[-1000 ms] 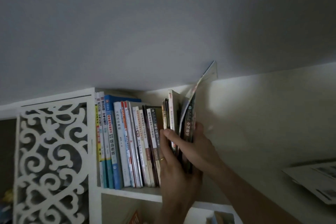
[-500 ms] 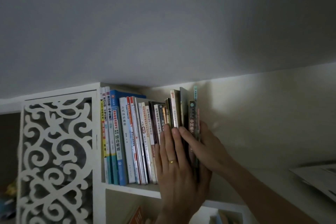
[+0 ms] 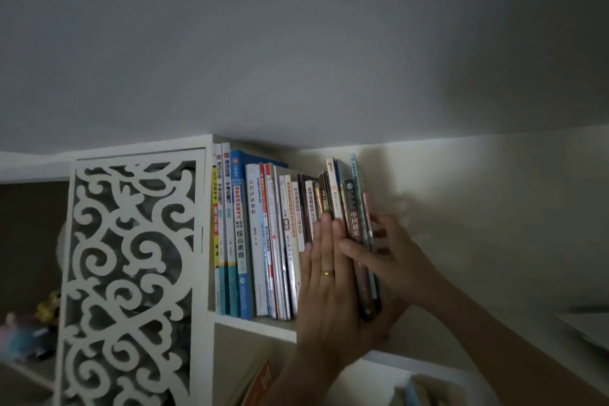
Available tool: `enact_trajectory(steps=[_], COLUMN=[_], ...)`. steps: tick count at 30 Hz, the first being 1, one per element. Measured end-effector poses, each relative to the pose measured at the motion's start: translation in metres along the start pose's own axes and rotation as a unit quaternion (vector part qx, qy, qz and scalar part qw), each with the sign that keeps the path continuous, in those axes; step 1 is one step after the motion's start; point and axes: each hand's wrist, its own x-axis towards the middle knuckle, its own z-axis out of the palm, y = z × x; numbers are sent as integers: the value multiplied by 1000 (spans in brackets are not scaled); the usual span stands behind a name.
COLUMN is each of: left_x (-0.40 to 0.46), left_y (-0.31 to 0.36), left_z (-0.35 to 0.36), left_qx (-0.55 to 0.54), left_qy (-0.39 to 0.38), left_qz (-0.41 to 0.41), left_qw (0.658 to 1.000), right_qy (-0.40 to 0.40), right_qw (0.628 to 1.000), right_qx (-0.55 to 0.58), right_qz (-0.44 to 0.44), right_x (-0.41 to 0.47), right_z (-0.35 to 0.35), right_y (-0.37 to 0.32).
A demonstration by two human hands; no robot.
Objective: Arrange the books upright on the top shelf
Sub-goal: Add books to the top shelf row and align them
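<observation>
Squaring the last books upright at centre frame on the top shelf, left hand flat against spines, right hand clasping the end volumes; next, likely, gentle letting go.

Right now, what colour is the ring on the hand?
Gold, on the left hand; head view shows the ring best.

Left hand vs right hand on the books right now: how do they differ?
The left hand lies flat with straight fingers pressed on the book spines; the right hand wraps round the right end of the row of books, thumb across the spines. The left hand wears a gold ring; none shows on the right hand. Both touch the rightmost books on the top shelf.
</observation>
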Motion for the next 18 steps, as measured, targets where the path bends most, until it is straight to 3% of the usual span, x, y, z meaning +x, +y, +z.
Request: enact_trajectory(steps=[4,8,14,18], left_x=[-8,-35,-33,-35], left_y=[-8,-16,-31,-26], left_z=[-13,-19,1,-5], left_qx=[-65,-112,-2,-33], left_qy=[-39,-51,-95,-88], left_qz=[28,57,14,6], left_qw=[997,991,995,996], right_qy=[-4,-54,-34,-20], right_qw=[998,996,999,997], right_qx=[57,44,-9,-32], right_qz=[27,49,32,63], right_x=[-13,-37,-40,-44], right_z=[1,-3,-3,4], right_y=[-2,21,35,40])
